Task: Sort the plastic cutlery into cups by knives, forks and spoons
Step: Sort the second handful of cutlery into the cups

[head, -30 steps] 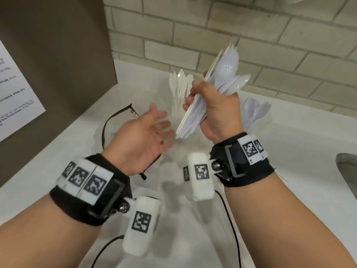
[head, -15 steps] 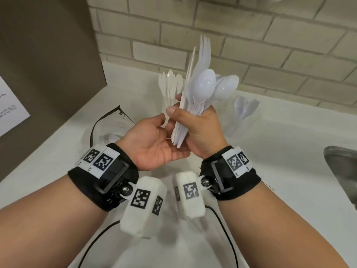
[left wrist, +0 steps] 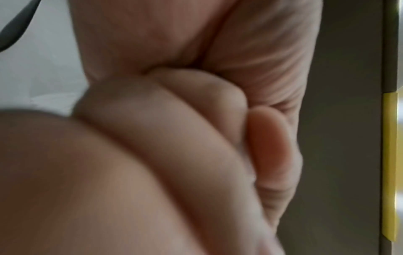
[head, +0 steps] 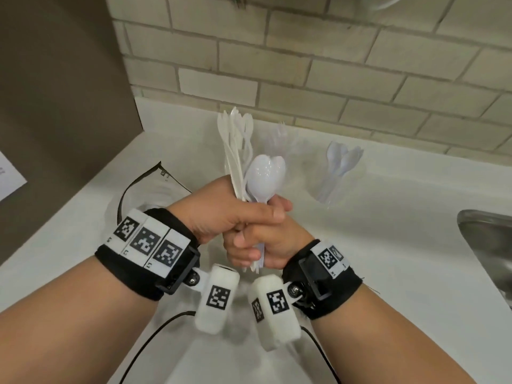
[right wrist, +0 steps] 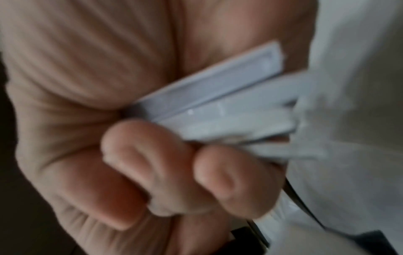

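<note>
A bundle of white plastic cutlery (head: 264, 173), spoon bowls uppermost, stands upright over the counter's middle. My left hand (head: 243, 214) wraps round its upper part, and my right hand (head: 249, 250) grips the handles below it. In the right wrist view the right hand's fingers (right wrist: 139, 155) curl round the flat handle ends (right wrist: 218, 96). The left wrist view shows only curled fingers (left wrist: 268, 146). Behind stand three clear cups: knives (head: 235, 128), forks (head: 279, 134) and spoons (head: 342, 162). The knives cup's base is hidden by my left hand.
The white counter (head: 388, 231) meets a brick wall (head: 304, 65) at the back. A brown panel (head: 55, 79) closes the left side. A steel sink (head: 490, 245) lies at the right edge. A clear bag with a black rim (head: 144, 184) rests left of my hands.
My left hand, open a second ago, has come in and closed round the bundle above the right hand. The bundle has dropped lower and stands upright.
</note>
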`<act>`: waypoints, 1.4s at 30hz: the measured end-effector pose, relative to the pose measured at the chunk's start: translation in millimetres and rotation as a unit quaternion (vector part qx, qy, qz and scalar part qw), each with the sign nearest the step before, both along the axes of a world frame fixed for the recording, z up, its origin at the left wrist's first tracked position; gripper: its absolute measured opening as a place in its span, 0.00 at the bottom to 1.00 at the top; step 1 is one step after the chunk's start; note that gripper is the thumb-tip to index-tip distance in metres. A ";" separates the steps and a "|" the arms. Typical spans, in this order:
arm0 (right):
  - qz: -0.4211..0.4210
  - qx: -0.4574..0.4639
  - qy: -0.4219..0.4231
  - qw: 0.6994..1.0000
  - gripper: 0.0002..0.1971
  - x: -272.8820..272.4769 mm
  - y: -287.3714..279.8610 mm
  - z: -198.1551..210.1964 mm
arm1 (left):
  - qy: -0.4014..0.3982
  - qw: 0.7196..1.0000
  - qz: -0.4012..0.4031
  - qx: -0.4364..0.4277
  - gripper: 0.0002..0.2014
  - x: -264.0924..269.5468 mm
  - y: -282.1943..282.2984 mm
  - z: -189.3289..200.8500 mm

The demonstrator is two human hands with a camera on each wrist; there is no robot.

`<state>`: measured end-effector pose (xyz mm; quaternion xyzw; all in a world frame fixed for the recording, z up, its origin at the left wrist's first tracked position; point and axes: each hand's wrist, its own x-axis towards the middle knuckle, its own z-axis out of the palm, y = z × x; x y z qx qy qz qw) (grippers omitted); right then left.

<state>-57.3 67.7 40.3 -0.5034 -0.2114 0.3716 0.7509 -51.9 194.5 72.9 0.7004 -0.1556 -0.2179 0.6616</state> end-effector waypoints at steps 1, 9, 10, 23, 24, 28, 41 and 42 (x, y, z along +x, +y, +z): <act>0.007 0.007 0.013 1.000 0.02 -0.2 -0.4 -0.2 | -0.012 1.000 0.000 0.002 0.11 -0.9 -1.3 0.3; -0.184 -0.164 -0.109 0.963 0.14 15.1 -20.2 -1.2 | -0.002 0.954 0.266 -0.141 0.12 6.8 -5.2 2.0; -0.238 -0.201 -0.126 0.942 0.15 19.7 -26.1 1.9 | -0.004 0.945 0.301 -0.130 0.13 9.8 -2.6 0.2; -0.423 -0.260 -0.254 0.830 0.12 26.1 -0.3 33.7 | -0.085 0.948 0.275 0.138 0.16 8.4 -10.3 -22.6; -0.423 -0.260 -0.246 0.832 0.10 27.3 -0.2 33.1 | -0.070 0.953 0.268 0.119 0.17 7.7 -10.6 -23.2; -0.412 -0.225 -0.188 0.863 0.07 27.3 -2.6 35.8 | -0.041 0.967 0.241 0.078 0.17 4.0 -10.5 -26.9; -0.562 0.027 -0.143 0.814 0.09 25.3 -14.3 69.2 | -0.041 0.970 0.232 0.051 0.21 8.9 -9.8 -40.8; -0.551 0.010 -0.153 0.820 0.09 26.5 -16.0 69.8 | -0.047 0.969 0.234 0.057 0.20 9.6 -9.9 -42.1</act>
